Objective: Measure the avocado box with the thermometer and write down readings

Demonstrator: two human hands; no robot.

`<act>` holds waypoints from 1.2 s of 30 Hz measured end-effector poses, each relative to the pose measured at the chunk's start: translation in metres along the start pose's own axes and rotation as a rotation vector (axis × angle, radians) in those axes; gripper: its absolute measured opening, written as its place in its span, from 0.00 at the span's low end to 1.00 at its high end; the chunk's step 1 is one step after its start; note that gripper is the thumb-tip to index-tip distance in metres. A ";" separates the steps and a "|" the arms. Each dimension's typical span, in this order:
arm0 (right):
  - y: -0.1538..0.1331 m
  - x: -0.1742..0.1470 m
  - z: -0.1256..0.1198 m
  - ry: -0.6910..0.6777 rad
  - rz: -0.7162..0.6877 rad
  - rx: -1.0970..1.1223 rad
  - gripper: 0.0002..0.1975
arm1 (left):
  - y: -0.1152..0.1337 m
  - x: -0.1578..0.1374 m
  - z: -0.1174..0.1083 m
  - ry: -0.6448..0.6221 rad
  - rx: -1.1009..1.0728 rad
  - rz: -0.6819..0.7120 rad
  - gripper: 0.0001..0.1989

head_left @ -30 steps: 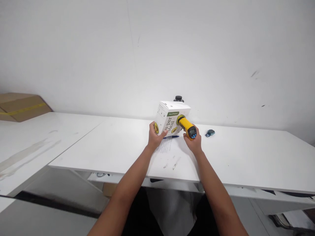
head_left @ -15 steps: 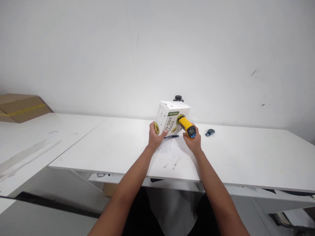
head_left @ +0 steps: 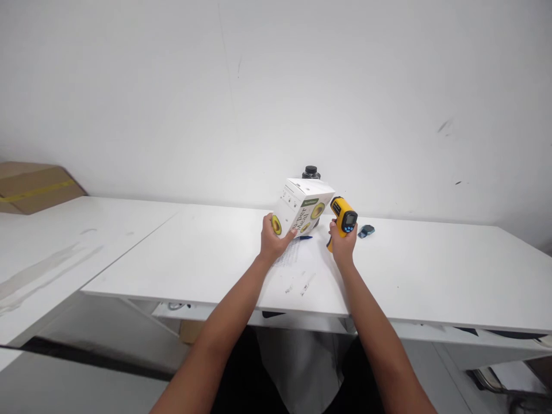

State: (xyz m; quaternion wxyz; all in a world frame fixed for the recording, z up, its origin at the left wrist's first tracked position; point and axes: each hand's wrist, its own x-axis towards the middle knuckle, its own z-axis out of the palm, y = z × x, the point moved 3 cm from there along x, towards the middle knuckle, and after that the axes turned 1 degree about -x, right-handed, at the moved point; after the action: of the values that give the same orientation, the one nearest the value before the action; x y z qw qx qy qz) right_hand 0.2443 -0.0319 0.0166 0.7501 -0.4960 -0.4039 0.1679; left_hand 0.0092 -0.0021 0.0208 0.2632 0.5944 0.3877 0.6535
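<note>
My left hand [head_left: 275, 240] is closed on a white carton [head_left: 297, 202] with avocado pictures and "Meal" printed on it. The carton is held tilted above the white table. Wrapped round the handle of a yellow and black infrared thermometer [head_left: 344, 215], my right hand [head_left: 344, 242] holds it just to the right of the carton, with a small gap between them. Its small screen and blue buttons face me. Behind the carton a black-capped bottle [head_left: 311, 172] shows only its top. Below the carton lie a blue pen [head_left: 306, 237] and a printed paper sheet [head_left: 287, 257].
A small teal object [head_left: 366, 231] lies on the white table [head_left: 431, 264] to the right of the thermometer. At the far left sits a brown cardboard box [head_left: 37, 187] with yellow tape. The white wall [head_left: 172, 103] rises directly behind the table.
My right hand has moved the thermometer right, off the carton's front, and turned it more upright. The carton has turned slightly in my left hand, uncovering the upper avocado picture.
</note>
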 end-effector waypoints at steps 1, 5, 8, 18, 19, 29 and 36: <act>0.002 0.001 -0.001 0.008 -0.004 -0.035 0.31 | 0.000 0.000 0.000 0.001 -0.003 -0.001 0.38; 0.011 0.003 -0.003 0.023 -0.075 -0.199 0.37 | -0.001 0.001 0.001 0.008 -0.003 -0.002 0.37; 0.016 0.004 -0.002 0.020 -0.152 -0.269 0.36 | -0.001 0.001 0.001 0.013 0.002 0.003 0.37; 0.004 -0.002 0.001 -0.034 -0.192 -0.275 0.37 | 0.001 0.000 0.001 0.007 0.028 0.002 0.38; 0.004 -0.002 0.001 -0.038 -0.187 -0.275 0.37 | 0.001 0.001 0.001 0.007 0.028 0.005 0.38; 0.004 -0.002 0.001 -0.061 -0.205 -0.329 0.38 | 0.000 0.001 0.001 0.019 0.029 -0.011 0.39; -0.007 -0.003 0.000 -0.129 0.003 -0.485 0.41 | -0.001 0.001 0.000 0.044 0.037 0.007 0.38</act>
State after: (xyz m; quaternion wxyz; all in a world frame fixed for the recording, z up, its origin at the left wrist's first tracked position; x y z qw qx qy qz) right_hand 0.2416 -0.0375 0.0213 0.5817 -0.6503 -0.4786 0.0983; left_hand 0.0087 -0.0003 0.0205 0.2414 0.5858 0.4033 0.6602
